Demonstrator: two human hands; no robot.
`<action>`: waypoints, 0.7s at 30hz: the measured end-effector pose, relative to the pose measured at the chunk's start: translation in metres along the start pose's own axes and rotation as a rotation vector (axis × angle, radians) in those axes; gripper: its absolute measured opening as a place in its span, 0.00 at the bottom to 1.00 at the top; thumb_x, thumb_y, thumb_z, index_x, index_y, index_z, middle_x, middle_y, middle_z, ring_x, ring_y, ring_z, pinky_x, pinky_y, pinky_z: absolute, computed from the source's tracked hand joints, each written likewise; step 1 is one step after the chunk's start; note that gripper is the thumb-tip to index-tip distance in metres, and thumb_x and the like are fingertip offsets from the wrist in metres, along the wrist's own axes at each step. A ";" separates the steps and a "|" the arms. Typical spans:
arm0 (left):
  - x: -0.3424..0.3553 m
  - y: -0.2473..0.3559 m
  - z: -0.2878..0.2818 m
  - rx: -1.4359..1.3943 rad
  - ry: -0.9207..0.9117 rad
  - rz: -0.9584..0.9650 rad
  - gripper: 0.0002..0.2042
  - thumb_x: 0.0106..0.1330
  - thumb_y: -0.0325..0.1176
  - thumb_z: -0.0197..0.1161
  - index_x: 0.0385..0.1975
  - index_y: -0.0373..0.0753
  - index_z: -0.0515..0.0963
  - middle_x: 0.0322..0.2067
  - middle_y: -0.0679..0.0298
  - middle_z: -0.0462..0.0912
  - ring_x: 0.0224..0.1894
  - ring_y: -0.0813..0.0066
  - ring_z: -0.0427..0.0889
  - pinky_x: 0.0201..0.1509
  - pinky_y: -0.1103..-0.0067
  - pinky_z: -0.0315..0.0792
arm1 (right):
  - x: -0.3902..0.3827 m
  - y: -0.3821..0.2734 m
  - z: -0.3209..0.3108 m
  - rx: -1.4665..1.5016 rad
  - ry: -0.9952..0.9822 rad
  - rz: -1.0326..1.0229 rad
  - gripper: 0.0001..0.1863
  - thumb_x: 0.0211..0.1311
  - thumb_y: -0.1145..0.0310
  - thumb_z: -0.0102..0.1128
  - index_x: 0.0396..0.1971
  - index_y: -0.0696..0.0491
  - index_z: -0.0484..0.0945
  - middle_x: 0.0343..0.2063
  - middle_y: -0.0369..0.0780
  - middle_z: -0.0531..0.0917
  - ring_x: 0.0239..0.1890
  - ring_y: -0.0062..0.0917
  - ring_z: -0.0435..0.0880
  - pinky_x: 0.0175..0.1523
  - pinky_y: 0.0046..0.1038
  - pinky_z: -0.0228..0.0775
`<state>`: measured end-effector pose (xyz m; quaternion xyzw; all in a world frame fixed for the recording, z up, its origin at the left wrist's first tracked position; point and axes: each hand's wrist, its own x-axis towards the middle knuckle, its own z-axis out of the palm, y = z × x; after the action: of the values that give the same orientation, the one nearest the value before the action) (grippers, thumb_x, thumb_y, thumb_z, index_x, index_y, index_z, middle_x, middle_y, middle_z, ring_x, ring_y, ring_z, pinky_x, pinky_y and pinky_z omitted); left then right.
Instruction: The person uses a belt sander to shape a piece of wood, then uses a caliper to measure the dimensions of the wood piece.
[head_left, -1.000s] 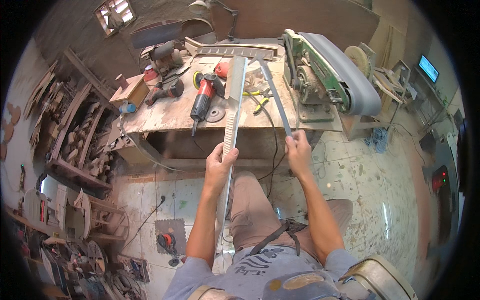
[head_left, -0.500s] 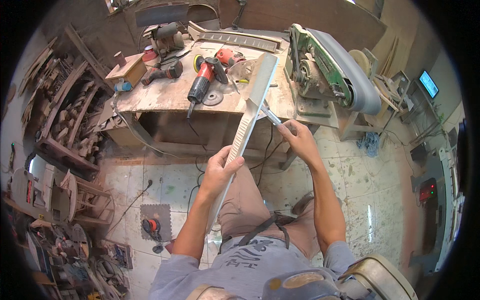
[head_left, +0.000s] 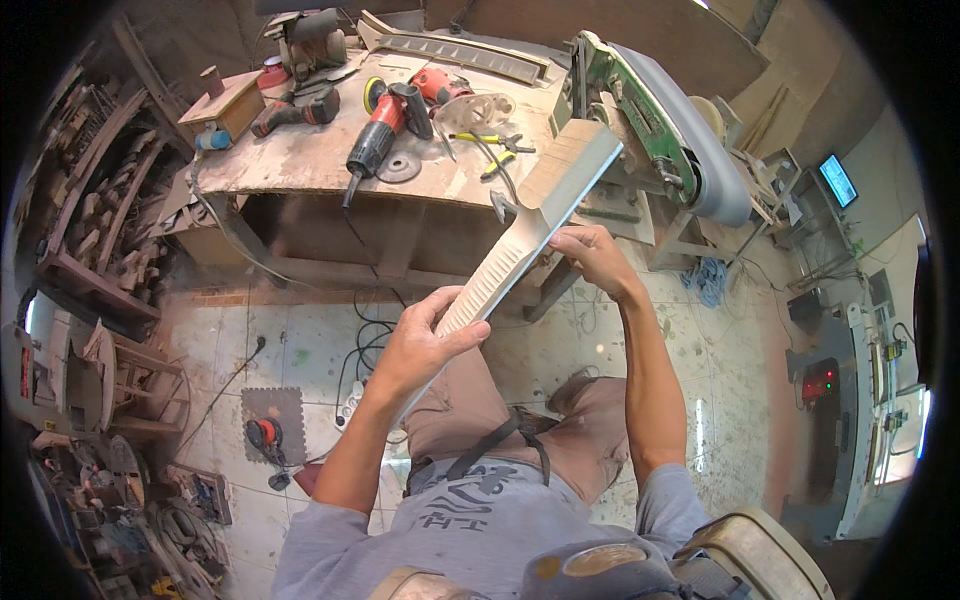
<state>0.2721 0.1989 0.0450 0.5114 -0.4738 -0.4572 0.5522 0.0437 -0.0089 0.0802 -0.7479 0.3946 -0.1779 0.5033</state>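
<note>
A long, pale board (head_left: pixel 575 165) with a ribbed stretch and a light blue edge slants up and away in front of me. My left hand (head_left: pixel 425 335) is closed round its lower, ribbed part, thumb across the near side. Further up, at the blue edge, my right hand (head_left: pixel 592 262) is closed in a pinch on a metal measuring tool that looks like a caliper (head_left: pixel 503 207). Its pointed jaw shows at the board's left side; most of the tool is hidden behind the board.
On the workbench (head_left: pixel 300 165) lie a red and black polisher (head_left: pixel 378 140), a cordless drill (head_left: pixel 297 110) and yellow-handled pliers (head_left: pixel 500 160). A green belt sander (head_left: pixel 650 130) stands at the right. Wood scraps fill a rack (head_left: pixel 100 220) at the left. Cables and an orbital sander (head_left: pixel 265 435) are on the tiled floor.
The board has tipped further right at its far end. My right hand has drawn in against its edge, and the metal tool has moved from beside the board to mostly behind it.
</note>
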 end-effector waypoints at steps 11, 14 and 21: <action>-0.002 0.008 0.007 0.372 -0.004 0.010 0.32 0.55 0.47 0.79 0.56 0.33 0.80 0.44 0.55 0.88 0.45 0.69 0.86 0.53 0.73 0.77 | -0.020 0.045 -0.015 0.387 -0.109 0.005 0.15 0.59 0.66 0.65 0.45 0.55 0.88 0.23 0.26 0.74 0.19 0.08 0.60 0.22 0.15 0.46; -0.002 0.006 0.007 0.403 -0.026 0.031 0.33 0.55 0.48 0.79 0.55 0.32 0.81 0.44 0.51 0.88 0.45 0.63 0.87 0.53 0.71 0.78 | -0.022 0.059 -0.011 0.466 -0.068 0.007 0.15 0.60 0.66 0.67 0.44 0.56 0.88 0.23 0.26 0.74 0.18 0.08 0.59 0.22 0.15 0.46; 0.002 -0.013 0.008 0.309 -0.073 0.010 0.31 0.56 0.44 0.78 0.57 0.34 0.80 0.43 0.60 0.87 0.45 0.73 0.84 0.54 0.75 0.75 | -0.024 0.069 -0.012 0.371 -0.130 -0.098 0.20 0.65 0.53 0.73 0.42 0.56 0.89 0.20 0.24 0.70 0.19 0.09 0.59 0.22 0.17 0.48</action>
<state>0.2643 0.1946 0.0321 0.5710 -0.5608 -0.3942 0.4518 -0.0078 -0.0109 0.0266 -0.6706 0.2850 -0.2231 0.6475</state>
